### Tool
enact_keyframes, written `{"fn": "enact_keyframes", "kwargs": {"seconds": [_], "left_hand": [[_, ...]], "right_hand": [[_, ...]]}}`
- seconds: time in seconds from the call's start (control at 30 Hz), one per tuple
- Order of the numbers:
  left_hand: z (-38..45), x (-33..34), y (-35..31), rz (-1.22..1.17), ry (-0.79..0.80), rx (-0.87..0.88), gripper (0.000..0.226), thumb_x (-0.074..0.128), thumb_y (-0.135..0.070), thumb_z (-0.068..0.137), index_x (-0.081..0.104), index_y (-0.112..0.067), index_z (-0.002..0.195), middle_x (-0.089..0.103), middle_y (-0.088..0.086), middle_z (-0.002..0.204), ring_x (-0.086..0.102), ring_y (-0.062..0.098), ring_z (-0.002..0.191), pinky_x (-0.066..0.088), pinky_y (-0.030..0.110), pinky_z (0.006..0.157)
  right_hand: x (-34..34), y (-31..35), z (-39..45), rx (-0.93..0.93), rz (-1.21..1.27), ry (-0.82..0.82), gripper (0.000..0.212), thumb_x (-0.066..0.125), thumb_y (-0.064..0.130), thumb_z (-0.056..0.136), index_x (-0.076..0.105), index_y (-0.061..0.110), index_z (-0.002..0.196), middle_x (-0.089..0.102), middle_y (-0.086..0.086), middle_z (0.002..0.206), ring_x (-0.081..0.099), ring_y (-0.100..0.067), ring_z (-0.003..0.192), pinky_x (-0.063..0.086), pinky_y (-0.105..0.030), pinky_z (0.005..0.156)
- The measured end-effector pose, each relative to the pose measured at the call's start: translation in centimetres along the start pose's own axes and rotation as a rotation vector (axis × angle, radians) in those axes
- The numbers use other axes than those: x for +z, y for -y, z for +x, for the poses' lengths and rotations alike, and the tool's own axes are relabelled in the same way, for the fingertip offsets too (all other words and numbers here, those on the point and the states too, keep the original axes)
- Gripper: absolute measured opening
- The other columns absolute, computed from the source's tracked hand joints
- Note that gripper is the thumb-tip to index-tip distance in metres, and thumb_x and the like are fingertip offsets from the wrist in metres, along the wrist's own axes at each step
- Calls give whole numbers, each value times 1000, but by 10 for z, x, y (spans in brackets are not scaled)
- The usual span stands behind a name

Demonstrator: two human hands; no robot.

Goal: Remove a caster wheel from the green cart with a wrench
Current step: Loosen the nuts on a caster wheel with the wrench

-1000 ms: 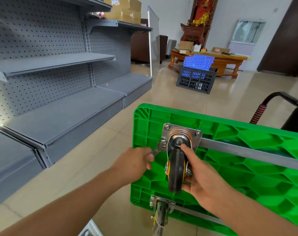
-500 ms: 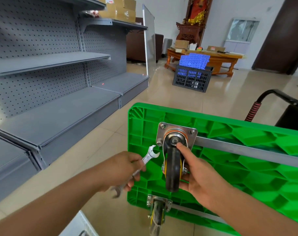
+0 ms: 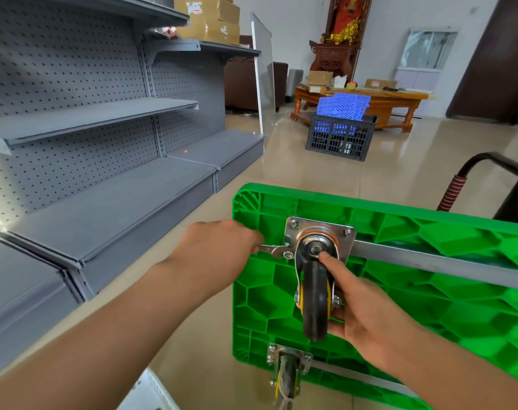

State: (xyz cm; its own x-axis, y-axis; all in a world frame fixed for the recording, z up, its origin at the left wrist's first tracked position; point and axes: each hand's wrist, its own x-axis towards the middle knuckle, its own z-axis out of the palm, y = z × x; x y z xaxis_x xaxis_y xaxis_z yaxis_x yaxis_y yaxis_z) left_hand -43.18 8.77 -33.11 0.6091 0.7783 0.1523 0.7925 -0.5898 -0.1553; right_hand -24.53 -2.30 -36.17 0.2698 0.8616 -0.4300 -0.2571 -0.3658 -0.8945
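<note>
Both hands are at the upper caster of the overturned cart: the left hand [image 3: 222, 247] is curled round the handle of a silver wrench [image 3: 274, 250], and the right hand [image 3: 367, 318] wraps the black wheel from the right, its thumb stretched up to press on the swivel hub.

Gray shelving [image 3: 104, 161] with pegboard backs fills the left side, with cardboard boxes [image 3: 213, 19] on its top shelf. The green cart [image 3: 429, 291] lies on its side on the tiled floor, its ribbed underside facing the camera and a metal rail crossing it; its black handle with red-wrapped grip [image 3: 453, 187] rises behind at the right. Farther back stand a wooden table [image 3: 379, 103] carrying small boxes and a dark plastic crate [image 3: 339, 137] holding blue plastic pieces.

On the cart, the caster wheel [image 3: 315, 303] hangs from a square steel plate bolted at its corners. The wrench lies nearly level, its open end set on the plate's lower-left bolt. A second caster [image 3: 286, 377] sits at the cart's lower corner, just below.
</note>
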Motion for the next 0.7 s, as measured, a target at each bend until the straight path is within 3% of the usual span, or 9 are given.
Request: {"fn": "enact_keyframes", "kwargs": {"seconds": [0.1, 0.27, 0.4, 0.7], "left_hand": [[3, -6, -11, 124, -23, 71, 28, 52, -8, 95, 59, -32, 107, 62, -4, 96, 66, 26, 93, 40, 33, 64], [1, 4, -26, 110, 19, 26, 23, 56, -9, 94, 59, -29, 106, 59, -3, 90, 67, 27, 91, 39, 35, 65], [-2, 4, -17, 80, -32, 18, 24, 52, -11, 96, 56, -30, 111, 64, -4, 102, 66, 27, 99, 38, 32, 68], [4, -3, -5, 141, -88, -2, 17, 50, -20, 100, 56, -33, 109, 65, -6, 101, 65, 23, 97, 37, 31, 75]], "right_hand": [[0, 0, 1, -2, -3, 3, 50, 70, 47, 76, 71, 10, 109, 77, -15, 95, 74, -31, 92, 55, -52, 96], [-1, 0, 2, 8, -6, 0, 43, 68, 45, 86, 72, 9, 109, 77, -16, 95, 74, -31, 91, 55, -52, 95], [-2, 0, 3, 13, -7, 0, 50, 70, 47, 79, 72, 9, 111, 77, -15, 96, 73, -33, 96, 55, -52, 97], [-2, -1, 3, 7, 2, 18, 53, 69, 47, 73, 72, 7, 109, 77, -16, 95, 74, -34, 96, 53, -53, 98]]}}
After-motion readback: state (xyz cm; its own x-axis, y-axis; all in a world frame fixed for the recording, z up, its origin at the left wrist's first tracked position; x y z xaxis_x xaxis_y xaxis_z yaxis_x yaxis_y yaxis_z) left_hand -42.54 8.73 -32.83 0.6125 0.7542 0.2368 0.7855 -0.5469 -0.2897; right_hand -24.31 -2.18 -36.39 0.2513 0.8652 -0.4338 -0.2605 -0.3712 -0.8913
